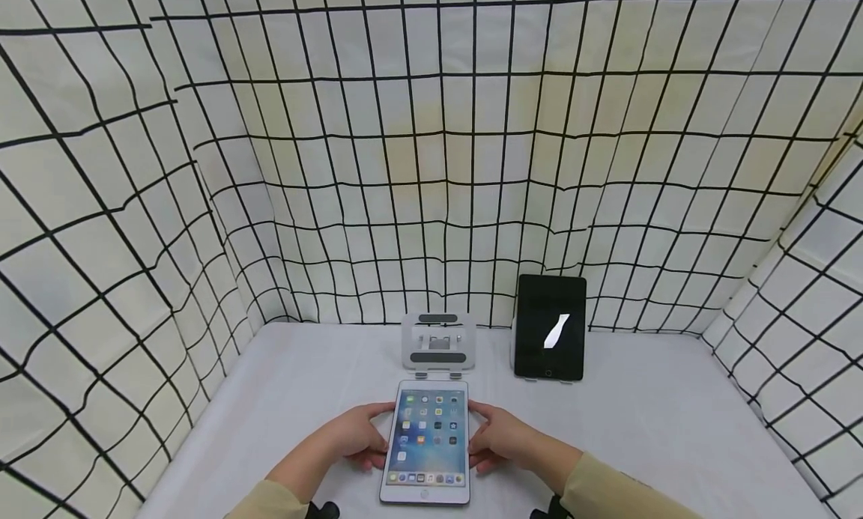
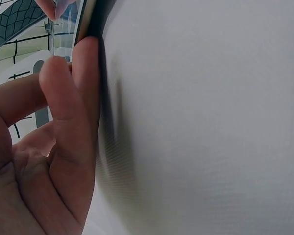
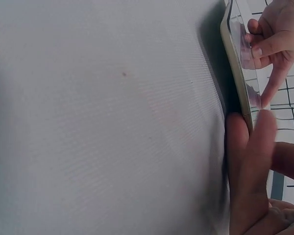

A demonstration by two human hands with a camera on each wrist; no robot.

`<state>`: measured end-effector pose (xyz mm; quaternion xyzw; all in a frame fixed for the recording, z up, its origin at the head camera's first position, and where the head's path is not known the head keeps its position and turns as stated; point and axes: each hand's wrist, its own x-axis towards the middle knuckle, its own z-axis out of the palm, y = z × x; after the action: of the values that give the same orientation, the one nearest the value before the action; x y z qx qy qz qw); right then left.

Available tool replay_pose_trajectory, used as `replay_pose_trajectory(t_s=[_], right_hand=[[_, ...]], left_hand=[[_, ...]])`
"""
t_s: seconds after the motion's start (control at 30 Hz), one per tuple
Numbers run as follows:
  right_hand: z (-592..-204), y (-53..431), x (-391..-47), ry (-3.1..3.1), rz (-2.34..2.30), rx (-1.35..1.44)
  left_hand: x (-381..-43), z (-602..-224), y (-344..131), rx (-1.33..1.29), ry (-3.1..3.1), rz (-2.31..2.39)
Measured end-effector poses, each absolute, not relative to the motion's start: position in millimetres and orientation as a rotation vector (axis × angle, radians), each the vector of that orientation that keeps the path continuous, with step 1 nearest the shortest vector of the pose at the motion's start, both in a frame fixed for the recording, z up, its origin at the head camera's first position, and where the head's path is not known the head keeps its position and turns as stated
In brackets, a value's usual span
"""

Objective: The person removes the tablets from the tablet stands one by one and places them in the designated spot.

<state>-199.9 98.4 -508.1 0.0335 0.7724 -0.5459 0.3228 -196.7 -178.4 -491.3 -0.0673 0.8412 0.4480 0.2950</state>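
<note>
A white tablet (image 1: 427, 444) with a lit home screen of app icons lies face up at the front middle of the white table. My left hand (image 1: 357, 435) grips its left edge, and my right hand (image 1: 500, 436) holds the right edge. Up close in the left wrist view, fingertips (image 2: 85, 49) meet the tablet's side low against the tabletop. A dark shadow runs under the tablet's pale rim (image 3: 235, 63) in the right wrist view, where fingertips (image 3: 237, 127) also touch it. Whether the tablet is fully off the table, I cannot tell.
Just beyond the tablet stands a grey-and-white tablet stand (image 1: 438, 343) with dark pads. To its right, a black tablet (image 1: 550, 326) leans upright on another support, its screen dark with a bright reflection. White walls with a black grid (image 1: 458, 159) enclose the white table (image 1: 323, 354).
</note>
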Motion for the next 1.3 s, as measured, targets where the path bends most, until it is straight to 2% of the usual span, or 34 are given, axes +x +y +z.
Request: replay_pose_trajectory(t_s=[0.77, 1.3], right_hand=[[-506.7, 91.9, -198.4, 2.125, -1.324, 0.1], [-507.0, 97.0, -198.8, 2.274, -1.175, -0.009]], left_hand=[[-189.7, -487.8, -171.2, -0.179, 2.319, 1.086], [-191.0, -486.4, -178.2, -0.16, 2.332, 0.98]])
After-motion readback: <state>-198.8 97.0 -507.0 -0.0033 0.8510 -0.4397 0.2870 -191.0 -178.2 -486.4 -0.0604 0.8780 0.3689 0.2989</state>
